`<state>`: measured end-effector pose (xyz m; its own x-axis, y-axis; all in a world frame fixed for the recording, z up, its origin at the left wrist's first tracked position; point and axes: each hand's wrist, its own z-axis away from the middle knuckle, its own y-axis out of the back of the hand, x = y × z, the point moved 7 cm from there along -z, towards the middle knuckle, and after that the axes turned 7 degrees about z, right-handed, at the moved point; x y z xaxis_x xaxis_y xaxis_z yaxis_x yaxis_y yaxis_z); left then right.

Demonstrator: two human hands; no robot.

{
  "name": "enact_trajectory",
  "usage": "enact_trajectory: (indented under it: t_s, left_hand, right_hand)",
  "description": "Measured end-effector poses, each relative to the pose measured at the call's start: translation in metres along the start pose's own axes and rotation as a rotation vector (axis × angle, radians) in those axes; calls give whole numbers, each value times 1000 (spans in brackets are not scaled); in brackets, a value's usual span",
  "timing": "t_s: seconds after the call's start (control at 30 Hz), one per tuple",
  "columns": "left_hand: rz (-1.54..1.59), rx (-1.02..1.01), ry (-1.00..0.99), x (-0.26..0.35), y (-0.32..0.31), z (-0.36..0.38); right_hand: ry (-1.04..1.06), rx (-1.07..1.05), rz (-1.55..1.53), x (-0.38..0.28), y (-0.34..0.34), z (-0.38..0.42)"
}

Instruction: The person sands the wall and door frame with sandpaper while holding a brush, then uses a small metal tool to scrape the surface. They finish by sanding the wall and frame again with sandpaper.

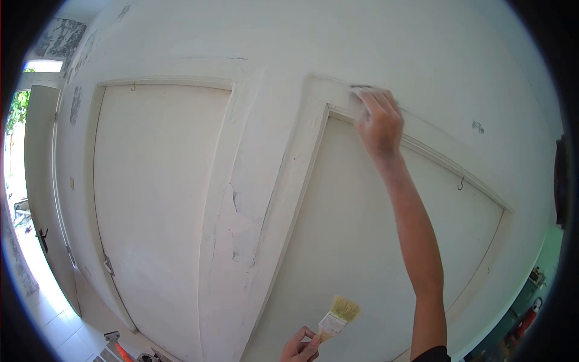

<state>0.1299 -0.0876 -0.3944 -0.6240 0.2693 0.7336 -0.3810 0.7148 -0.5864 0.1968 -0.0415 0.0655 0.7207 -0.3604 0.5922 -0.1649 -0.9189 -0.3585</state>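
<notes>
Low in the view, my left hand [300,346] is closed around the handle of a paintbrush [335,318]. The brush tilts up to the right, its pale yellow bristles uppermost and its ferrule whitish. My right hand [381,122] is raised high against the white wall, just over the top left corner of the right door's frame [416,145]. Its fingers are bent and pressed together, slightly blurred. A thin dark edge or mark [360,86] shows at the fingertips; whether it is a held thing or a mark on the wall I cannot make out.
A second white door [160,181] stands to the left, with cracked, patched wall [235,229] between the doors. Small hooks hang from both door tops. An open door [45,181] leads outside at far left. An orange-handled tool [122,352] is at lower left.
</notes>
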Motion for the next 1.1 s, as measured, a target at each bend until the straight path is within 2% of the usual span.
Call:
enact_trajectory:
  t_s: [0.1,0.23,0.33,0.4,0.57,0.77,0.83,0.97,1.03,1.1]
  left_hand:
    - [38,20,9,2,-2,0]
    - [21,20,7,5,-14,3]
    - [33,3,-3,-4,-15,2]
    - [-13,-41,-16,3,-20,3]
    - [23,-14,-16,15,-21,6]
    - [18,-43,-53,3,-21,7]
    - [34,-48,-62,5,-22,5]
    - [29,-75,-19,5,-14,8]
    - [22,-89,-8,1,-13,8]
    - [8,-76,7,0,-14,8]
  right_hand:
    - [-102,-13,-17,28,15,11]
    - [-123,31,43,12,-4,5]
    - [-106,48,-17,-10,-22,-12]
    - [-92,-40,-81,-16,-31,-15]
    - [-46,-17,-71,16,-8,5]
    - [-46,23,-40,-2,-21,-9]
    - [-45,-23,-74,-7,-23,-16]
    - [37,-22,-59,-3,-13,-5]
    - [-31,-17,-21,-2,-14,-4]
    - [-5,-4,-38,-12,-24,-11]
